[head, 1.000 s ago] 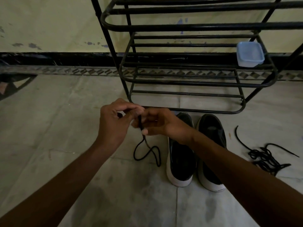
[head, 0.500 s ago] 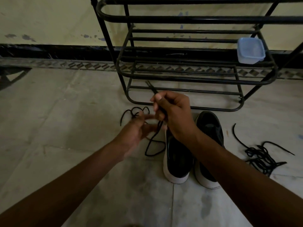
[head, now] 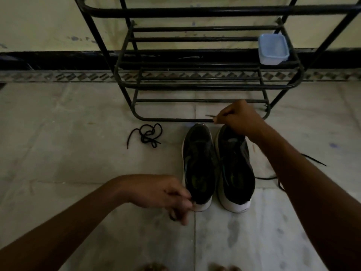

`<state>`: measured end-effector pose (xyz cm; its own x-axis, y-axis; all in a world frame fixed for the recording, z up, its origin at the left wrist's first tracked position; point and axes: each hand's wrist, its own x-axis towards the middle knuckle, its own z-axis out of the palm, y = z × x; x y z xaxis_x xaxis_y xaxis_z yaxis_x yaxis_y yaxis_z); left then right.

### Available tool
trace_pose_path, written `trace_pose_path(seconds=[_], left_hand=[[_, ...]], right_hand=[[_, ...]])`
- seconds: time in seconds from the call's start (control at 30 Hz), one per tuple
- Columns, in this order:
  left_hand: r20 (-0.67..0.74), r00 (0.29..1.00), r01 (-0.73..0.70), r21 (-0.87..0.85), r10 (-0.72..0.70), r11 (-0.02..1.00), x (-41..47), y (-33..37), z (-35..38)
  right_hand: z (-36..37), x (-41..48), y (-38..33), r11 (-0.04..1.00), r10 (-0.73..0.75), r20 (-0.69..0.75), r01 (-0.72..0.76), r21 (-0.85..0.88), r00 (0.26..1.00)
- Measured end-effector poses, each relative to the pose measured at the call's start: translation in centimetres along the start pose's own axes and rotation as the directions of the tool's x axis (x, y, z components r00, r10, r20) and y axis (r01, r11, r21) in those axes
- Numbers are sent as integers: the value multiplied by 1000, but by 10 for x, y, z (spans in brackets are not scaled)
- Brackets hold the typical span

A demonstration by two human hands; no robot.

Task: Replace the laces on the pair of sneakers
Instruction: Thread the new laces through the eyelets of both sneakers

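- The black lace (head: 210,116) is pinched between the thumb and curled fingers of the right hand (head: 239,119). Its short tip sticks out just left of the fingertips, and the rest is hidden under the hand.
- The right sneaker (head: 235,169), black with a white sole, lies directly below those fingers with its toe under the hand. I cannot tell whether hand and toe touch.
- The left sneaker (head: 197,165) lies close beside it, down and to the left of the pinching fingers. Both toes point toward the rack.
- The left hand (head: 166,194) is at the heel of the left sneaker. Its fingers (head: 181,210) curl downward and are blurred. I cannot tell whether they hold anything or touch the white sole.
- A loose lace (head: 148,134) lies coiled on the floor (head: 78,153), well to the left of the right-hand fingers and beyond the left-hand fingers.
- A second lace (head: 312,159) lies to the right of the right forearm, which hides most of it.
- The black metal rack (head: 195,87) stands just beyond the right-hand fingers, its lowest bar level with the knuckles.
- A pale blue plastic container (head: 273,48) sits on a rack shelf, well above those fingers and to their right.
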<state>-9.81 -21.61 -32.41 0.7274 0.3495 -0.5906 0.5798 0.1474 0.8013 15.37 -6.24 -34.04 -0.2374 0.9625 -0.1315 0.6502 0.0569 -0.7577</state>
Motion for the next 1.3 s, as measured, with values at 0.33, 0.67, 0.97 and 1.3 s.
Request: trace_pose_path(seconds=[0.33, 0.67, 0.97, 1.3], left_hand=[[-811, 580, 8, 97, 74, 995, 85, -12, -43], [-842, 540, 64, 56, 13, 996, 132, -31, -60], [-854, 518, 13, 71, 54, 997, 135, -37, -59], [-860, 507, 8, 73, 59, 997, 137, -36, -57]], right_hand=[[17, -14, 32, 993, 35, 190, -13, -116, 981], [26, -10, 49, 995, 19, 243, 5, -98, 970], [23, -1, 53, 995, 42, 267, -18, -94, 963], [26, 2, 51, 988, -6, 291, 51, -149, 957]])
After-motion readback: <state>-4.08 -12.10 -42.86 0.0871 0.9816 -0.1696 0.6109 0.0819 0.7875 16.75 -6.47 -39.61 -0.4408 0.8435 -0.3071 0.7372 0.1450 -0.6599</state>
